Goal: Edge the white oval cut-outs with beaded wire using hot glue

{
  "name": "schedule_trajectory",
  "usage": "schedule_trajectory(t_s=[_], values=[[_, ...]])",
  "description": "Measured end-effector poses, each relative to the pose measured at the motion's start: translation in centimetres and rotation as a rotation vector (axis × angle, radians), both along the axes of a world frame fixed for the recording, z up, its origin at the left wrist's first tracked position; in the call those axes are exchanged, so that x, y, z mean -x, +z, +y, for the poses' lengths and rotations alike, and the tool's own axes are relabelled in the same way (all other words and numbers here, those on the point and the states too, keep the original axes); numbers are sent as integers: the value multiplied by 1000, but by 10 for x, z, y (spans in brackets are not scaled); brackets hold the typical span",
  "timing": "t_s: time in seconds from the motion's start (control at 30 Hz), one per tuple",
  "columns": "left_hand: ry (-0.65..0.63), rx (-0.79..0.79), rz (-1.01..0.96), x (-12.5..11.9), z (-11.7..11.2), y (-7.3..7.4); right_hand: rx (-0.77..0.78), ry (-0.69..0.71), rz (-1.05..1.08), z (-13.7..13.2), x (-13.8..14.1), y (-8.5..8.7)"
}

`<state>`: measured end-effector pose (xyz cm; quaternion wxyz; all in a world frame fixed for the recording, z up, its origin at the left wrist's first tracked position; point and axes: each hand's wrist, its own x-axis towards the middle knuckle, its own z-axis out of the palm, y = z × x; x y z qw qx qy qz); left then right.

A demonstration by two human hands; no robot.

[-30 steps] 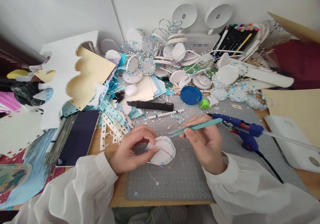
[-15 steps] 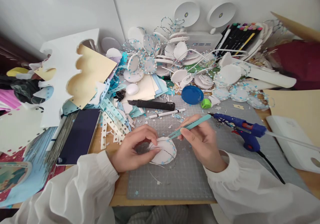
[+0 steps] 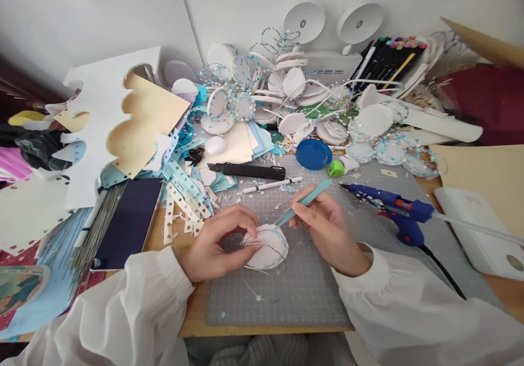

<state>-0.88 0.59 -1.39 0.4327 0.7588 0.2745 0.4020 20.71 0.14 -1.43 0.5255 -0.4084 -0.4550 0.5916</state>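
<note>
Between the thumb and fingers of my left hand [image 3: 223, 241] is the left edge of a white disc [image 3: 271, 249], held just above the cutting mat [image 3: 282, 306]. Thin wire with small blue pieces runs around the disc's rim, and loose wire ends trail below it. My right hand [image 3: 325, 224] pinches teal tweezers [image 3: 309, 199], whose tips meet the disc's upper edge beside a small blue piece. Whether the tips grip that piece is too small to tell. A blue glue gun [image 3: 393, 205] lies to the right of my right hand.
Behind my hands lie a black utility knife [image 3: 248, 171], a white pen [image 3: 272, 185], a blue lid [image 3: 314, 154] and a green item [image 3: 336, 168]. Decorated white discs heap at the back. Left are punched paper strips [image 3: 186, 199] and a phone [image 3: 129, 224].
The tweezers tilt more steeply, their rear end swinging left and down, while the tips stay at the disc's upper edge. My right hand has turned slightly; the left keeps its hold.
</note>
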Motion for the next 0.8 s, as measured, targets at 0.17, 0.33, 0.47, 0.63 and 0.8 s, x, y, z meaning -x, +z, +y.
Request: schedule_trajectory(t_s=[0.17,0.33,0.47,0.63,0.8], values=[[-7,5,6,0,-1,1,-163,-46,-103,-1,1,1],[-2,0,7,-2,0,2,-239,-47,-184,-3,0,4],[-4,3,8,-1,0,2,-237,-47,-211,-3,0,4],[-3,26,-15,-1,0,1,-217,-33,-190,-2,-1,3],[-19,103,-60,0,0,0,-74,39,-61,0,-3,-1]])
